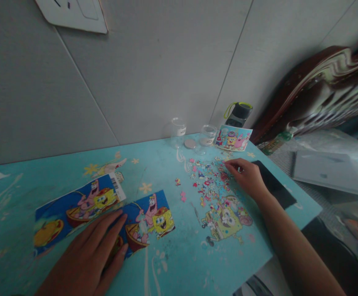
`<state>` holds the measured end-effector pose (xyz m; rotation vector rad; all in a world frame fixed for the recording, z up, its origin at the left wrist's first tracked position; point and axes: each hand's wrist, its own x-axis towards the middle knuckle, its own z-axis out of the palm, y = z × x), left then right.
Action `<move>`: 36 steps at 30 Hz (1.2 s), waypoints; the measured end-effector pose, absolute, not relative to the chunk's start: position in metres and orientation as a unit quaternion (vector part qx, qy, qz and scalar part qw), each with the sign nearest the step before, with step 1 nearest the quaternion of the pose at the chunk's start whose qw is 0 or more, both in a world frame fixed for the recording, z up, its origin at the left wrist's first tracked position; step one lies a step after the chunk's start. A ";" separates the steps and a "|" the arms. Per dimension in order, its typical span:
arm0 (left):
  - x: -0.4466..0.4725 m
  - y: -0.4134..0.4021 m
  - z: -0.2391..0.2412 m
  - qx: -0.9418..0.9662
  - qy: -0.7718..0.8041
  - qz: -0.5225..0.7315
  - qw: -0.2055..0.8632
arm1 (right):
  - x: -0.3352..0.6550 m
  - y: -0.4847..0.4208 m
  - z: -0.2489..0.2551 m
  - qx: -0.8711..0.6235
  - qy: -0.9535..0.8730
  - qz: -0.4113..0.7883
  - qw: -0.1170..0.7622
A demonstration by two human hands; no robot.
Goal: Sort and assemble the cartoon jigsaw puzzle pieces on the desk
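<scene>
My left hand (89, 250) lies flat with fingers stretched out. It covers the left part of a partly joined jigsaw puzzle (135, 222), which has a jagged right edge. Just behind the fingers lies a printed picture card (74, 209) with the same cartoon scene and a barcode. At the far side of a heap of loose puzzle pieces (209, 181), my right hand (246, 176) has its fingertips pinched together. Whatever sits between them is hidden. Two pieces lie apart from the heap, one of them a pink puzzle piece (183, 196).
Two clear jars (178, 133) and a round lid (190, 143) stand by the wall. Behind the heap are a second picture card (233, 138) and a dark bottle (239, 114). A black flat object (276, 187) lies beside my right forearm, near the table's right edge.
</scene>
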<state>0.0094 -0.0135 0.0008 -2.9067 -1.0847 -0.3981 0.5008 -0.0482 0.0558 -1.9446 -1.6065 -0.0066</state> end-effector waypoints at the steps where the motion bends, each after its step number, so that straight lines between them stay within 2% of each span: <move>1: 0.009 -0.013 0.000 -0.929 -0.348 -0.125 0.006 | 0.501 -0.048 0.056 -0.734 -0.607 -0.001 0.304; 19: 0.011 -0.015 0.002 -0.927 -0.353 -0.130 0.004 | 0.502 -0.047 0.053 -0.728 -0.614 0.009 0.304; 26: 0.009 -0.014 0.000 -0.928 -0.349 -0.129 0.003 | 0.507 -0.048 0.054 -0.758 -0.570 -0.039 0.314; 36: 0.011 -0.013 0.002 -0.926 -0.355 -0.131 0.001 | 0.512 -0.048 0.052 -0.776 -0.559 -0.044 0.289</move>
